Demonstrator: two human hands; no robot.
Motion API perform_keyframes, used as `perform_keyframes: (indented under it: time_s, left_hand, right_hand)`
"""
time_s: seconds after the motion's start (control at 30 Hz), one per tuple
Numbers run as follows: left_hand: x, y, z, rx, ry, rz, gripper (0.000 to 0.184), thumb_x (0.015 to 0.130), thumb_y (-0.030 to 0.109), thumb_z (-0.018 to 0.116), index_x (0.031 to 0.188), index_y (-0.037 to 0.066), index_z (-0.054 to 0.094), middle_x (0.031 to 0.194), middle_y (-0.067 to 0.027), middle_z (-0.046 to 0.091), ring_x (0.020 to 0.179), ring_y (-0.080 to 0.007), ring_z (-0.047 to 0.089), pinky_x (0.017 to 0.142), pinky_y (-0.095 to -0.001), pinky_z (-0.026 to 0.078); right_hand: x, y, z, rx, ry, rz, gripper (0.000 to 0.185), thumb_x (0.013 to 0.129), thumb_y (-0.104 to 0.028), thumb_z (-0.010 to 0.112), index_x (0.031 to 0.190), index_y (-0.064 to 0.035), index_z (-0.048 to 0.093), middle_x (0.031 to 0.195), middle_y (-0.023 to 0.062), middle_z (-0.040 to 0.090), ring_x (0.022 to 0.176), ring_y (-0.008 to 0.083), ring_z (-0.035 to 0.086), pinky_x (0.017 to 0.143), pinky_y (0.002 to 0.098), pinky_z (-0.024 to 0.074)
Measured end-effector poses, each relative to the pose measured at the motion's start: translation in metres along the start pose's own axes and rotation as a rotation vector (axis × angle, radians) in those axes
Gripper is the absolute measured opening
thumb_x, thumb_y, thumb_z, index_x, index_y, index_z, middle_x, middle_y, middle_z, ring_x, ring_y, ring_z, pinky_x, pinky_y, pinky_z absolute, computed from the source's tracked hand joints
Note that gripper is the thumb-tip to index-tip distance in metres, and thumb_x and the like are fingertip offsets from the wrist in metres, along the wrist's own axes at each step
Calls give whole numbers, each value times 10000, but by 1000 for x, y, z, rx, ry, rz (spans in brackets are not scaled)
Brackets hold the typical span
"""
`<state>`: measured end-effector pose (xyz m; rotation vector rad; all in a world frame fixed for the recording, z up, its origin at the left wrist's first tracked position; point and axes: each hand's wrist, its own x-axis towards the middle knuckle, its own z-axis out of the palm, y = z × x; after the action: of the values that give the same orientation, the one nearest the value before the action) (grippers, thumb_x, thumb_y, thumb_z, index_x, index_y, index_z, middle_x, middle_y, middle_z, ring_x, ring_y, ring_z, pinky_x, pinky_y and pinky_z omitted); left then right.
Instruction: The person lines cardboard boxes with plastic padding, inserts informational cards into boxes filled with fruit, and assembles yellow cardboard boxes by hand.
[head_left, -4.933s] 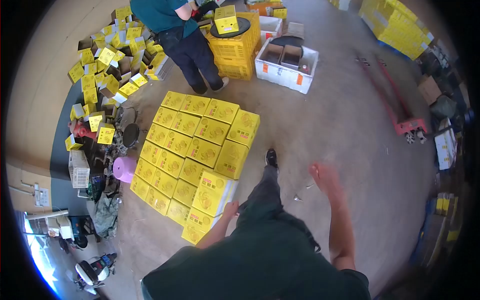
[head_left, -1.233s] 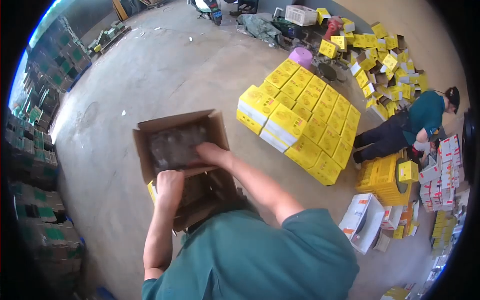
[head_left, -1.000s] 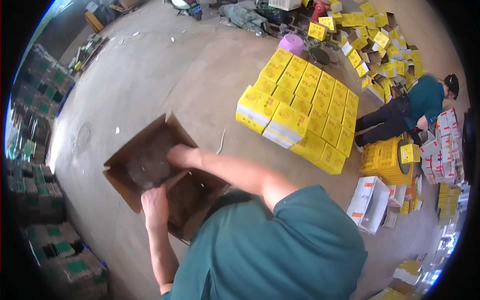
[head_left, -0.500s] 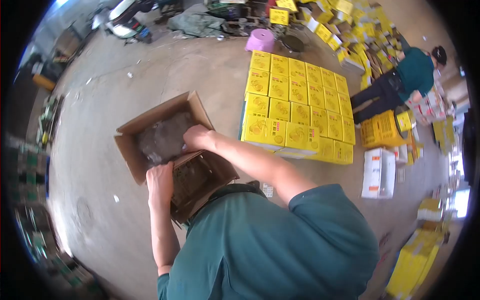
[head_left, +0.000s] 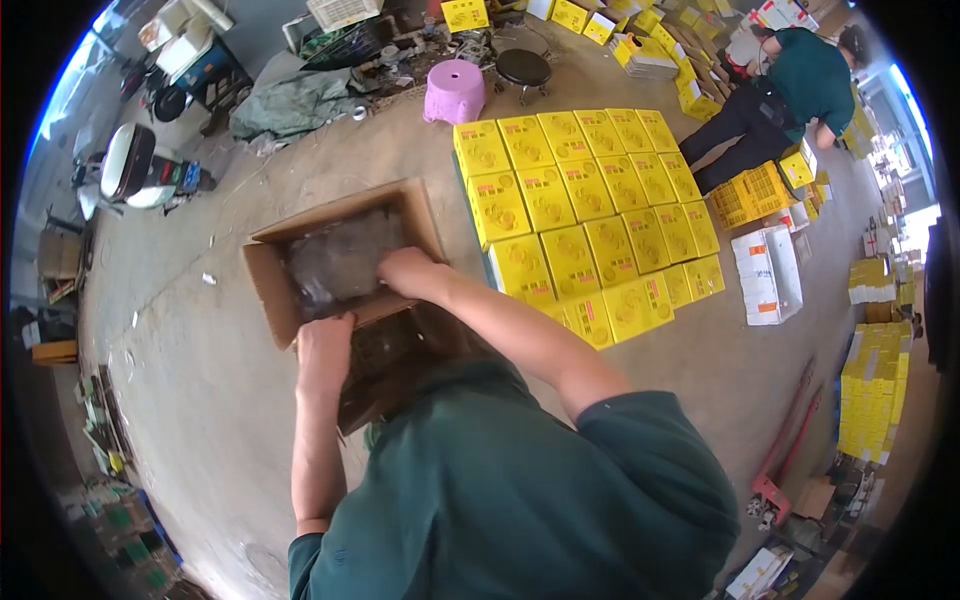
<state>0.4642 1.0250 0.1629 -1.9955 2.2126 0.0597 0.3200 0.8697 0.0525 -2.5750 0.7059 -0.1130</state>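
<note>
An opened cardboard box stands in front of me, tilted a little in the view. Greyish, see-through plastic bags fill its inside. My left hand is closed over the near left edge of this box. My right hand reaches in over the near right side, fingers curled down against the plastic; the fingertips and anything between them are hidden. Between my forearms and body is a darker open carton or lower flap, partly covered by my torso.
Right of the box stands a large block of yellow printed cartons. Beyond are a pink stool and a black round stool. A co-worker bends near a yellow crate; a white box lies on the floor.
The view has swung, so the yellow cartons and stools sit further left. Both hands stay at the box, the right one shifted only slightly. The co-worker bends lower.
</note>
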Motion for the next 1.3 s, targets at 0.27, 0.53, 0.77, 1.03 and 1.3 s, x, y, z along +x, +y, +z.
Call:
perform_keyframes:
  time_s: [0.27, 0.53, 0.77, 1.03, 1.3]
  left_hand:
    - [204, -152, -64, -148, -52, -52, 248, 860, 73, 510, 1055, 83, 662, 798, -184, 658, 795, -359, 645, 680, -466, 488]
    - [425, -264, -65, -204, 7, -136, 293, 853, 131, 622, 1133, 43, 630, 882, -204, 657, 873, -385, 611, 752, -485, 478]
    - [708, -374, -52, -129, 26, 16, 309, 833, 193, 652, 1083, 13, 619, 948, -226, 652, 948, -404, 606, 809, -498, 477]
    - [1010, -342, -164, 94, -104, 326, 224, 805, 213, 672, 912, 17, 647, 914, -224, 657, 908, -409, 624, 793, -509, 493]
    - [1129, -260, -209, -188, 16, 477, 396, 863, 244, 633, 1172, 0, 591, 1062, -240, 632, 1013, -416, 585, 856, -478, 469]
  right_hand:
    - [230, 84, -151, 178, 436, -279, 298, 872, -156, 591, 1163, -101, 633, 1004, 186, 664, 871, 376, 651, 723, 448, 518]
    - [235, 296, -286, 732, 1234, 453, 366, 951, -156, 563, 1280, 2, 535, 955, 149, 696, 785, 210, 667, 689, 329, 531]
    - [127, 443, -222, 1038, 745, 1353, 620, 949, -589, 419, 952, -17, 658, 496, 57, 459, 401, 175, 473, 420, 338, 410]
    - [181, 388, -165, 707, 1813, 1844, 394, 1008, -293, 371, 1164, -3, 587, 649, 131, 626, 388, 196, 524, 381, 296, 427]
    - [114, 472, -240, 1279, 1803, 1833, 769, 954, -661, 287, 988, 18, 646, 446, 5, 343, 344, 122, 317, 369, 295, 345]
